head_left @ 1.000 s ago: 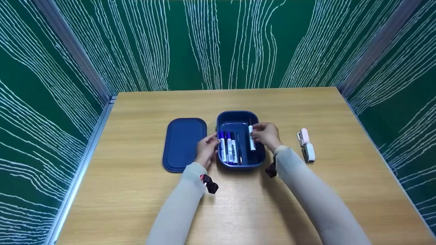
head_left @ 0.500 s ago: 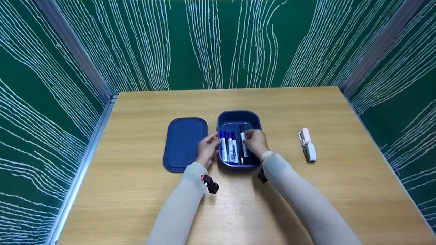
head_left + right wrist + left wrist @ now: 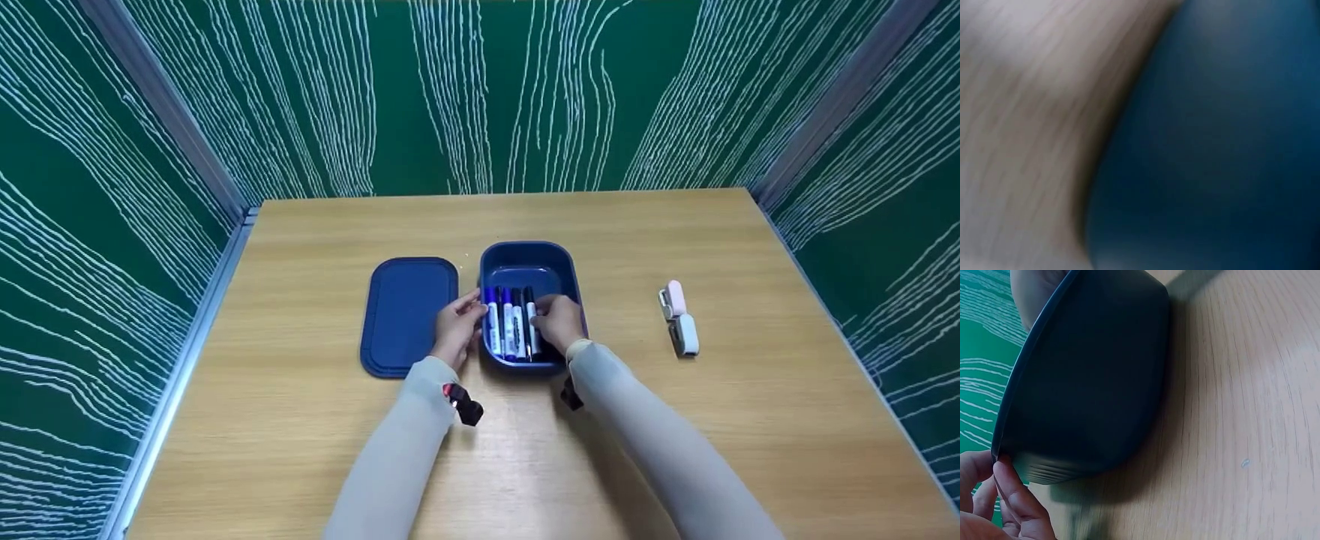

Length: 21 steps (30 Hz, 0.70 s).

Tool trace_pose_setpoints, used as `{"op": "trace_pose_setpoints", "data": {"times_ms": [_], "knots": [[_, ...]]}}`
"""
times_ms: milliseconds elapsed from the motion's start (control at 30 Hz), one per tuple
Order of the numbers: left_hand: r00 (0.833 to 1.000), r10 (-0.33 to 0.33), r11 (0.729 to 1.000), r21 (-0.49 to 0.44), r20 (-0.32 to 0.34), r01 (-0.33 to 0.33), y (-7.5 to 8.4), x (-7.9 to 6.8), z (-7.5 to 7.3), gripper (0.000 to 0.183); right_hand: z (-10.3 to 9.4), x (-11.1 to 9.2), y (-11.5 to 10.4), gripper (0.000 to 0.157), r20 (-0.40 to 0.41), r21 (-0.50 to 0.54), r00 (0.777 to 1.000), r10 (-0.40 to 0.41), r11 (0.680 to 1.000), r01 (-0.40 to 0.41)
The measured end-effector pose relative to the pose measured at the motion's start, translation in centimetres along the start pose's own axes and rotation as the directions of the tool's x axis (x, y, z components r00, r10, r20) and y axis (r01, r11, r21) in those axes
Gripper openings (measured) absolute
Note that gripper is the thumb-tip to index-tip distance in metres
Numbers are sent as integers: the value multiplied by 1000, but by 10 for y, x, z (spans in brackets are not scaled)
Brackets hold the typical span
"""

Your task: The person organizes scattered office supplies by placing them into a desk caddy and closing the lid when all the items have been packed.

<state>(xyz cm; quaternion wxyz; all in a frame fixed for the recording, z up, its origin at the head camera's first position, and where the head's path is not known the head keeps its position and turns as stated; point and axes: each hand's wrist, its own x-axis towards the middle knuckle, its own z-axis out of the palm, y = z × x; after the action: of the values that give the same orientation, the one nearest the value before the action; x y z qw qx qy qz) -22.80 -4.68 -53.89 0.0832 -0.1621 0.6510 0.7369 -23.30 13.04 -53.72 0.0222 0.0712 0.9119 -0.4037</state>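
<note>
The row of pens (image 3: 509, 330) in the box (image 3: 529, 255) looks nearly complete: the right hand (image 3: 561, 322) pinches the last marker (image 3: 531, 309) beside it, not yet released. The left hand (image 3: 454, 328) pinches the box's left rim. Lid (image 3: 410, 316) off, left of the box; staplers (image 3: 685, 335) outside, right of it.

A booth, its table (image 3: 487, 465) walled by green panels (image 3: 394, 97) and metal posts (image 3: 167, 112).

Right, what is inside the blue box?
The blue box holds markers lying side by side toward its left. The right hand covers part of the rightmost marker and the box's right side, so anything beneath that hand cannot be seen.
</note>
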Motion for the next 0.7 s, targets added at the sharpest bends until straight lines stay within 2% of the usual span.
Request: {"op": "trace_pose_setpoints", "data": {"times_ms": [167, 533, 700], "knots": [[1000, 4, 1000, 8, -2, -4, -1, 1, 0, 44, 1, 0, -1, 30, 22, 42, 999, 41, 998, -42], [1000, 8, 1000, 15, 0, -8, -2, 1, 0, 44, -2, -2, -3, 27, 47, 43, 997, 53, 998, -55], [1000, -2, 1000, 10, 3, 2, 0, 0, -1, 44, -10, 0, -9, 34, 82, -27, 996, 26, 999, -24]]}}
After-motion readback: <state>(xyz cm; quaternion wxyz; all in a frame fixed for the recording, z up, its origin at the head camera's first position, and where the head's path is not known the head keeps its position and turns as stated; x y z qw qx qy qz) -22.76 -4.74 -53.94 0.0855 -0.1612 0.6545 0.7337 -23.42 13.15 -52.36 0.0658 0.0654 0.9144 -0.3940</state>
